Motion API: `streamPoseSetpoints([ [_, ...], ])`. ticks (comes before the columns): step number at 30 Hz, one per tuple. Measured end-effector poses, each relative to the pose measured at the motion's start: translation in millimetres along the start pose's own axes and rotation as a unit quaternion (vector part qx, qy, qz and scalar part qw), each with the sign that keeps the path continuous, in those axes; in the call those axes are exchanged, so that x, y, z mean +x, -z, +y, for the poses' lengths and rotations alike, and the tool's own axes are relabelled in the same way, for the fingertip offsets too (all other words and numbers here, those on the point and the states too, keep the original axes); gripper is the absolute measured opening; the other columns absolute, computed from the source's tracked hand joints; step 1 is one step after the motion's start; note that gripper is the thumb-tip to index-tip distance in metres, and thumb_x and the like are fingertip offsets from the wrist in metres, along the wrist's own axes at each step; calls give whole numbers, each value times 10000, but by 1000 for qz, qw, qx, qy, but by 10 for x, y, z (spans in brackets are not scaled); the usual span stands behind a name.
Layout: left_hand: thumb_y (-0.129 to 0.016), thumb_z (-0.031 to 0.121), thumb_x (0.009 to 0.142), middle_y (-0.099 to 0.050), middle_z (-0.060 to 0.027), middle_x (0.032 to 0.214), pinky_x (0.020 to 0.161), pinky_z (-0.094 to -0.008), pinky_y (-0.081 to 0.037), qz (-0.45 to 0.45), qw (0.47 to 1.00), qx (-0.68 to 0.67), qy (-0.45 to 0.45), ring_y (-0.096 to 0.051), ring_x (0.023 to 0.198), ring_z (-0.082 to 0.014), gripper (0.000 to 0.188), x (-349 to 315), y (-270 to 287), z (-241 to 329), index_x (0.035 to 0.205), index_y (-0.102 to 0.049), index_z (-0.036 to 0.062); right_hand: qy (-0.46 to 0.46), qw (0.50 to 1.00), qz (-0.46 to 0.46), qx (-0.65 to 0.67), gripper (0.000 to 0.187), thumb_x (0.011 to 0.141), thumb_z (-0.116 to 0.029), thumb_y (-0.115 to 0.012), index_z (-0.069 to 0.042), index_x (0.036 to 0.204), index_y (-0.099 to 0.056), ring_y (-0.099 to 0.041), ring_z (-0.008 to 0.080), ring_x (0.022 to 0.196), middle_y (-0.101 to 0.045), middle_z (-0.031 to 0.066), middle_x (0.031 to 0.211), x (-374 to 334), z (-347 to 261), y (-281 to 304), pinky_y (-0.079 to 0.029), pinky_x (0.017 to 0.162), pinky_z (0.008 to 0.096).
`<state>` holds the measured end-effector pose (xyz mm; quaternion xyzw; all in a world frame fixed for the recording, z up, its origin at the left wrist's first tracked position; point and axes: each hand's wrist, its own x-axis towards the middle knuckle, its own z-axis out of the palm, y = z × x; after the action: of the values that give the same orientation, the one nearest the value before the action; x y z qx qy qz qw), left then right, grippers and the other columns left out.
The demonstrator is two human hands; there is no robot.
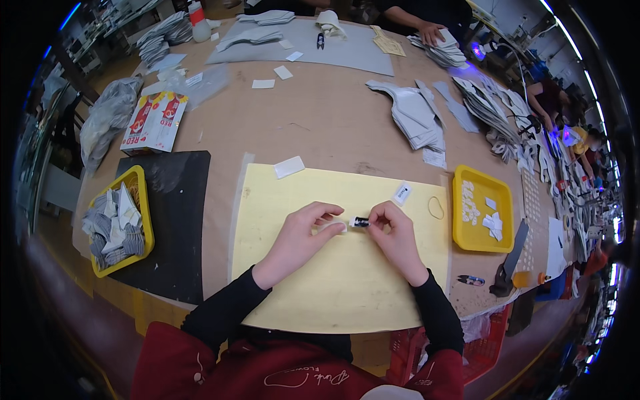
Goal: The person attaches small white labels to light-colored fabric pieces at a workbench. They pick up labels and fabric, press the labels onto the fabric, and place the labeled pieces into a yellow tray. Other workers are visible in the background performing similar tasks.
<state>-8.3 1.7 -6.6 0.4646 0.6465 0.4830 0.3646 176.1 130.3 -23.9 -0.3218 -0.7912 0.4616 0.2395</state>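
Yellow, smudged sheet [333,287] underlies hands [393,230], the right pinching a rectangular tag [360,221].

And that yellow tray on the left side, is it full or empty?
It's full: grey-striped pieces and white pieces are heaped inside the yellow tray, hiding most of its bottom.

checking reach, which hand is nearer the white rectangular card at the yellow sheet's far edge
Left: the left hand is on the near side of the white card, slightly right; the right hand is farther right.
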Motion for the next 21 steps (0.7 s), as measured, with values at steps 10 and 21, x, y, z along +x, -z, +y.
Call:
streamPoseSetpoints([
  [10,-692,130,936,-737,-67,938,819,-261,-536,-76,989,-117,49,-680,888,-114,189,-37,-16,17,1034,-725,-28,33,997,-10,67,179,825,-5,-757,-5,994,-698,-646,130,762,-668,66,878,-187,-250,-174,-526,692,254],
  [21,-670,123,947,-716,-27,896,763,-232,-507,-38,972,-217,86,-638,826,-74,181,2,68,-53,1018,-716,-36,320,941,62,-93,160,765,46,-774,-18,906,-736,-682,212,787,-695,86,884,-220,-319,-118,-551,673,292],
])
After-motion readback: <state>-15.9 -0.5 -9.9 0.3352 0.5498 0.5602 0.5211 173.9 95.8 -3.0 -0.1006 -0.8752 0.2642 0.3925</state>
